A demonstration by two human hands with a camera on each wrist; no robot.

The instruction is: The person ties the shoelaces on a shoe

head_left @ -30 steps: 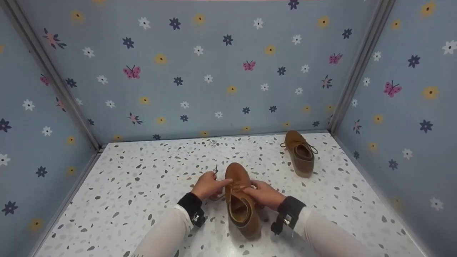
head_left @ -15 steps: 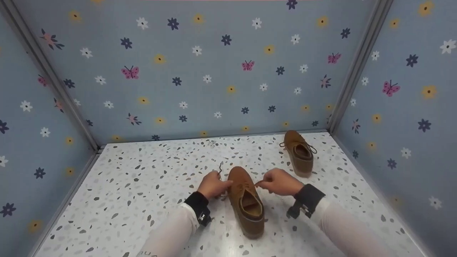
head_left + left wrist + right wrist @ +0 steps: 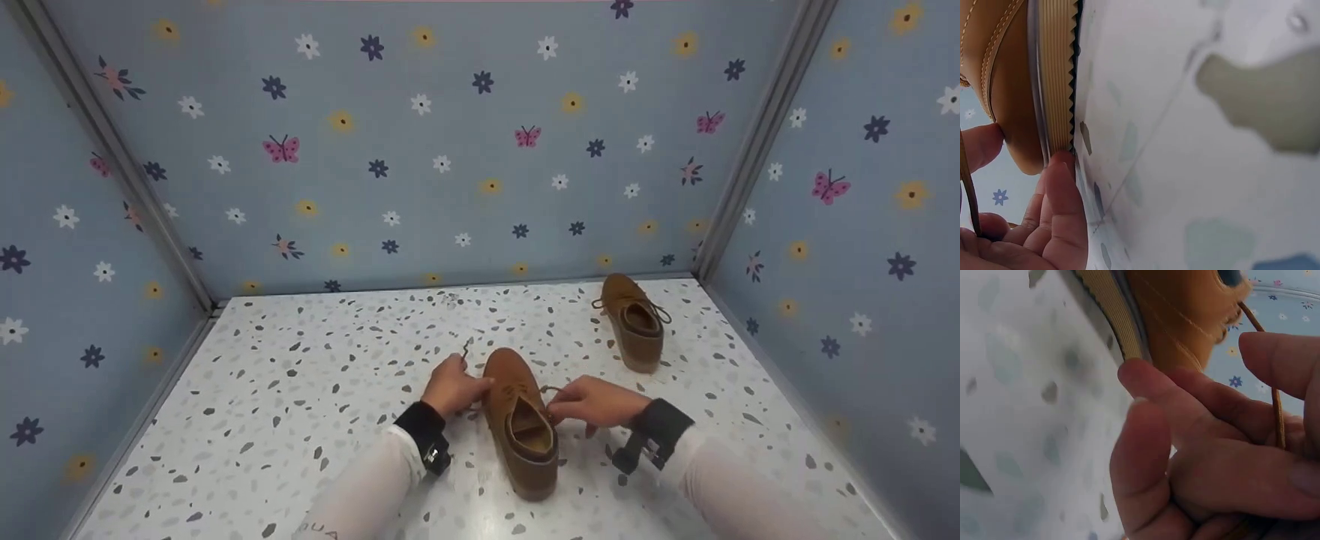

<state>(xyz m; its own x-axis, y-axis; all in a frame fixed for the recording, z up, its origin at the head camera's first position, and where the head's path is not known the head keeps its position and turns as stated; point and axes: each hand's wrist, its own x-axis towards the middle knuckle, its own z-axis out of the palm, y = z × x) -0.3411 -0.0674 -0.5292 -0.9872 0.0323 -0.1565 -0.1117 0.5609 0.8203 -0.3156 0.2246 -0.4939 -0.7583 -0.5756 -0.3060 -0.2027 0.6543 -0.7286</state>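
Observation:
A brown lace-up shoe (image 3: 510,371) stands on the floor between the hands, toe pointing to the back wall. At its left side, the left hand (image 3: 454,386) has its thumb on the upper and fingertips against the ridged sole (image 3: 1058,79). One brown shoelace (image 3: 967,180) runs down into that hand's curled fingers, and its end sticks up past them in the head view. On the other side, the right hand (image 3: 600,401) holds the second shoelace (image 3: 1276,419), which passes from the eyelets between its fingers. Other right fingertips reach the shoe's side by the sole.
The matching brown shoe (image 3: 641,352), its lace tied in a bow, stands at the back right near the corner. White speckled flooring (image 3: 337,360) lies under everything. Blue flower-patterned panels (image 3: 450,150) enclose the back and both sides.
The right hand moved from over the lacing out to the right with the lace, then slightly back toward the shoe's side. The shoe and left hand shifted slightly right.

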